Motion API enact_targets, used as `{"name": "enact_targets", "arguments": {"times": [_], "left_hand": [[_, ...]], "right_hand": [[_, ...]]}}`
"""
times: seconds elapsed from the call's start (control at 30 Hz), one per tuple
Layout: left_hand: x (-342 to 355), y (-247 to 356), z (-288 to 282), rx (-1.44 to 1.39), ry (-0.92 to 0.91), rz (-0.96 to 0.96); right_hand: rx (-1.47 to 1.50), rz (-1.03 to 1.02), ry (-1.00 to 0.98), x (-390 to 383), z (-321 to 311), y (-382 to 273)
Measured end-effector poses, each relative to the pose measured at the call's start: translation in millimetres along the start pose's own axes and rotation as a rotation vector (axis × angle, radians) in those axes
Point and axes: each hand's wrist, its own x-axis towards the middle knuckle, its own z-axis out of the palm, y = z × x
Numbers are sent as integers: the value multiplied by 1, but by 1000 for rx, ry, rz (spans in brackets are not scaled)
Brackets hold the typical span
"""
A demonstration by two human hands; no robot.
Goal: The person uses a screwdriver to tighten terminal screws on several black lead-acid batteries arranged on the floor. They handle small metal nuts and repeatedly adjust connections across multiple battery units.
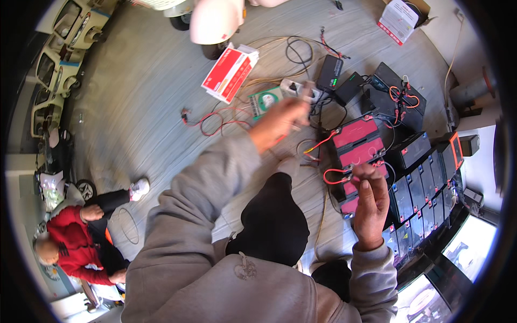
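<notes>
My left hand (284, 119) is raised over the cables and a green-and-white item (265, 101), blurred, with its fingers curled around a pale, thin thing I cannot make out. My right hand (371, 202) is over a row of pink batteries (356, 152) joined by red, yellow and black leads (335, 171); its fingers are bent together, and what they hold, if anything, is too small to name. Behind them are two black charger boxes (329, 72), one with green lights, a pale power strip (301, 89) and a black battery block (404, 107) with orange-red leads.
Stacked dark batteries (420, 199) and screens (466, 247) line the right. A red-and-white box (229, 72), white scooters (215, 21) and another carton (397, 21) are at the back. A seated person in a red jacket (75, 247) is at lower left, beside stacked vehicles (56, 81).
</notes>
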Motion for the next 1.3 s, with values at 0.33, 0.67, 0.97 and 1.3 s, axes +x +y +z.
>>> {"name": "enact_targets", "arguments": {"times": [0.33, 0.67, 0.97, 1.3], "left_hand": [[256, -39, -180, 789, 654, -34], [404, -48, -243, 879, 746, 67], [449, -65, -270, 856, 719, 38], [445, -80, -275, 748, 692, 75]], "right_hand": [[-75, 281, 512, -6, -105, 26], [6, 510, 863, -40, -104, 62], [12, 588, 937, -25, -71, 59], [24, 618, 886, -5, -54, 58]]}}
